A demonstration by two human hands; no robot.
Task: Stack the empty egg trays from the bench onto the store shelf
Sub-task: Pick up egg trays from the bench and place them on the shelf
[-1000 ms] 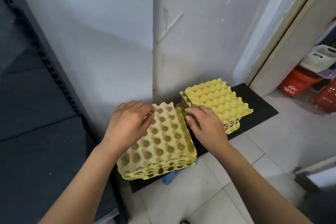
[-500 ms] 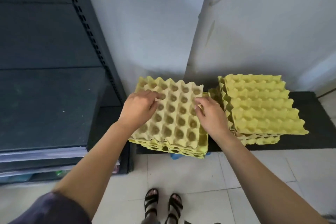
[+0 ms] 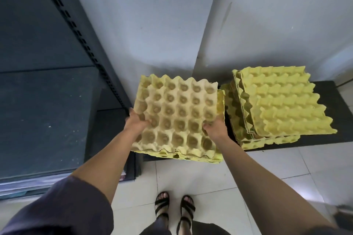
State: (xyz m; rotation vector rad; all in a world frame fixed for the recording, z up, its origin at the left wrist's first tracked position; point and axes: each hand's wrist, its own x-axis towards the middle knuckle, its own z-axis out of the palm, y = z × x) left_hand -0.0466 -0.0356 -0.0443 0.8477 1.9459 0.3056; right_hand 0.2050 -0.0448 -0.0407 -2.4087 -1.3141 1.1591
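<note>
Head view: a stack of egg trays (image 3: 177, 112) is gripped on two sides at the left end of the bench (image 3: 342, 112), just beside the store shelf (image 3: 47, 120).

The left hand (image 3: 136, 120) grips the stack's left edge and the right hand (image 3: 215, 129) its right edge, the fingers of each curled over the top tray into its cups; the thumbs are hidden. The stack overhangs the bench front, and I cannot tell whether it is lifted clear. A second stack (image 3: 282, 101) sits on the bench just to its right, humps up. The shelf lies to the left, on the left hand's side, with its slotted upright (image 3: 76, 30) just beside that hand. The trays are close to square, so I judge the coming move to be a sideways carry leftward past the upright, with no turn needed.
</note>
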